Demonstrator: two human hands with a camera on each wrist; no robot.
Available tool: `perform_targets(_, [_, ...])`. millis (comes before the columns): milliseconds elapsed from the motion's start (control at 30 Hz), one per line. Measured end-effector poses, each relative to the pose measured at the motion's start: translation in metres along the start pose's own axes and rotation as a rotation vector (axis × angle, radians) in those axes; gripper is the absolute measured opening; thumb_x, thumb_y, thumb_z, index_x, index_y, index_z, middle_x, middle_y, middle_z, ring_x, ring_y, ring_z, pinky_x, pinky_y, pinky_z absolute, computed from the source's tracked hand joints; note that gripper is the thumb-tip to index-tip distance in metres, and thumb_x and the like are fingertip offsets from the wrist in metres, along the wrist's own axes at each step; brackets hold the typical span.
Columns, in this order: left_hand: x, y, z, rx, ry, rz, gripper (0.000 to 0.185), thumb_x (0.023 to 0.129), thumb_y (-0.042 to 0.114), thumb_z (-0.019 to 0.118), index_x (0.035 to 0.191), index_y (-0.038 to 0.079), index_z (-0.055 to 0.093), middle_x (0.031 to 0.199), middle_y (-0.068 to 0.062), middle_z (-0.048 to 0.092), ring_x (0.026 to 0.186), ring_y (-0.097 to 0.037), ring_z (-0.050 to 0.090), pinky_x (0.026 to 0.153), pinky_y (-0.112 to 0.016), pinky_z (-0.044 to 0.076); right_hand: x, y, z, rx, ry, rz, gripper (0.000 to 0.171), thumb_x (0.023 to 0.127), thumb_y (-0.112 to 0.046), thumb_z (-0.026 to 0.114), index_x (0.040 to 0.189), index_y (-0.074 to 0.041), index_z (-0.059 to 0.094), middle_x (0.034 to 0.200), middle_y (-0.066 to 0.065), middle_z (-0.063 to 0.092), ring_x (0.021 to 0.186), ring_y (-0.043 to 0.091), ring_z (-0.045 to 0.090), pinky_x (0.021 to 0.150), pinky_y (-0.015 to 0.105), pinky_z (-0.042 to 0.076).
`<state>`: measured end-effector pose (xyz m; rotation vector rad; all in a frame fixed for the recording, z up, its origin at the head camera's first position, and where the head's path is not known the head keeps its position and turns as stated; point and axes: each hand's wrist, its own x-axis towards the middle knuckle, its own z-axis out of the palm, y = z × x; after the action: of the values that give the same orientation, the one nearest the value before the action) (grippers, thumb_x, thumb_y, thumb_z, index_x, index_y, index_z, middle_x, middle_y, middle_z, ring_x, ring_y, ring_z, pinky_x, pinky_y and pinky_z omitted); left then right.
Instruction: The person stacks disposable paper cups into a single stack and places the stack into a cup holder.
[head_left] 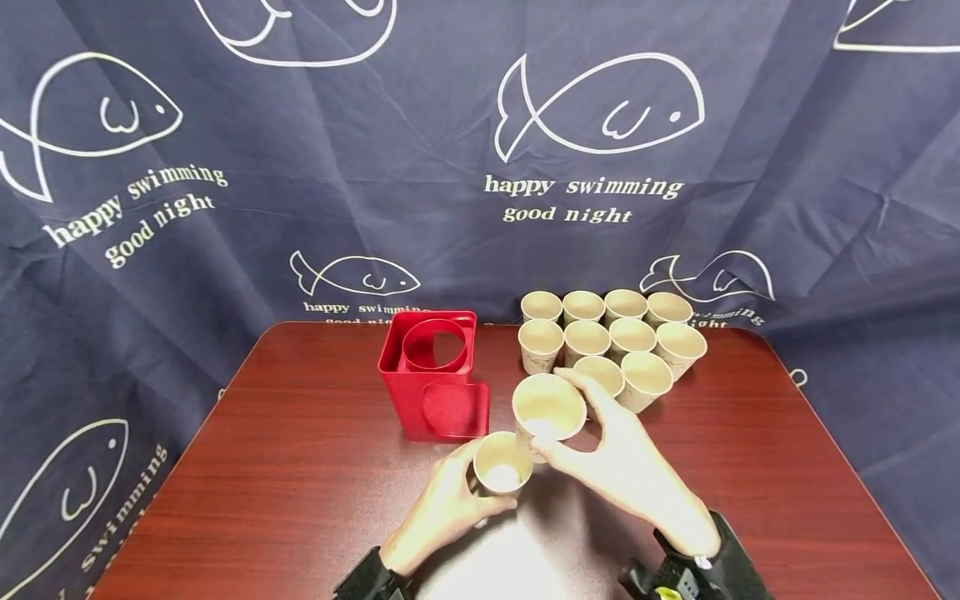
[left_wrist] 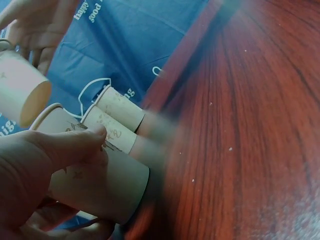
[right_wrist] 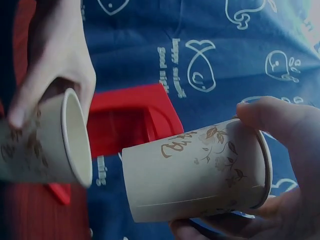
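My left hand (head_left: 442, 508) grips a cream paper cup (head_left: 503, 450) by its sides, mouth facing up, in front of the red box. In the left wrist view the thumb lies along that cup's printed wall (left_wrist: 100, 180). With thumb and fingers near the rim, my right hand (head_left: 630, 458) holds a second paper cup (head_left: 551, 400). This cup is higher and a little to the right of the first, and overlaps it in the head view. Brown floral print shows on its side (right_wrist: 200, 170) in the right wrist view, its base pointing toward the left-hand cup's mouth.
A red plastic box (head_left: 405, 400) with a round ring inside and a flap-like front piece stands left of centre. Several paper cups (head_left: 587, 340) stand upright in rows at the back right of the brown table (head_left: 300, 467). A blue fish-patterned cloth (head_left: 420, 150) hangs behind.
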<state>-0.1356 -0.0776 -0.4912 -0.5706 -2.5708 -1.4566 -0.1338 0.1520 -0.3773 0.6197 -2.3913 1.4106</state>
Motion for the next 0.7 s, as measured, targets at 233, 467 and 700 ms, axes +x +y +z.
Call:
perform_targets(233, [0.0,0.002,0.0,0.028,-0.009,-0.018,0.073,0.066,0.025,0.097,0.131,0.023,0.064,0.117,0.01,0.071,0.104,-0.009,0.068,0.094,-0.032,0.056,0.0,0.004,0.009,0.04,-0.206,0.121,0.075,0.084,-0.044,0.085,0.147,-0.036,0.046,0.136,-0.014,0.058,0.12,0.008,0.059,0.104,0.027,0.049])
perform_targets(467, [0.0,0.002,-0.001,0.047,-0.016,-0.021,0.069,0.067,0.028,0.096,0.128,0.024,0.064,0.116,0.012,0.07,0.104,-0.006,0.067,0.093,-0.033,0.057,-0.001,0.005,0.024,0.066,-0.216,0.14,0.076,0.081,-0.041,0.087,0.146,-0.033,0.048,0.135,-0.014,0.06,0.117,0.007,0.06,0.103,0.027,0.049])
perform_targets(700, [-0.002,-0.001,-0.001,0.048,-0.015,-0.03,0.067,0.067,0.029,0.095,0.127,0.023,0.065,0.117,0.011,0.071,0.106,-0.005,0.067,0.093,-0.031,0.057,-0.006,0.015,0.035,0.095,-0.264,0.147,0.075,0.081,-0.045,0.086,0.145,-0.033,0.049,0.132,-0.016,0.062,0.116,0.007,0.061,0.103,0.03,0.049])
